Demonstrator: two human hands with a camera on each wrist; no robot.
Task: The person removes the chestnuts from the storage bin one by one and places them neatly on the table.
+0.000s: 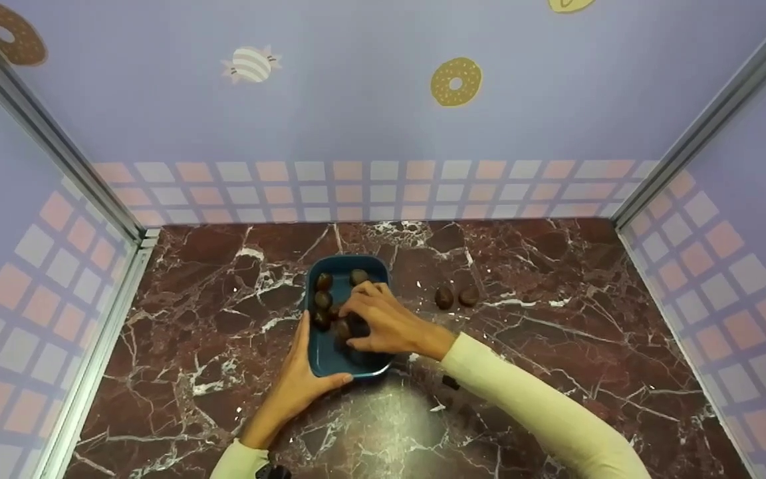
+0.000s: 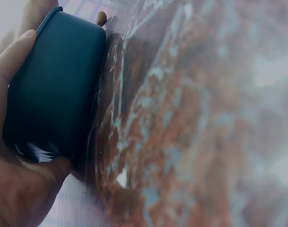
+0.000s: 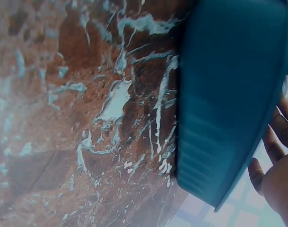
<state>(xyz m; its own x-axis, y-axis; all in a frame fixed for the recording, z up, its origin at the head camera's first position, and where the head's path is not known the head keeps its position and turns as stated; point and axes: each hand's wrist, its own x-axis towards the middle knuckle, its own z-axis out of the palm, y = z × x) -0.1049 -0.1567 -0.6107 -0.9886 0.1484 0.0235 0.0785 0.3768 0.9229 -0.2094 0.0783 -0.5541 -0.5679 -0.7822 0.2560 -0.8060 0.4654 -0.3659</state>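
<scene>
**First:** What is your left hand (image 1: 302,382) doing, lower left of the frame's centre?

**Second:** Its straight fingers lie along the left wall of the deep-blue, round-cornered rectangular tray (image 1: 324,357), thumb along the near rim — presumably to steady it.

**First:** And your right hand (image 1: 386,322)?

**Second:** It reaches into the tray, fingers bent down among glossy, dark brown, rounded objects (image 1: 322,300). Whether they grasp one cannot be told; the hand hides its own fingertips.

**First:** Why two groups?

**Second:** Several sit inside your tray, most towards its left, where the walls should stop them rolling. Two more objects (image 1: 444,297) lie loose to its right — side by side on the dark-red, white-veined marbled tabletop (image 1: 589,332).
</scene>
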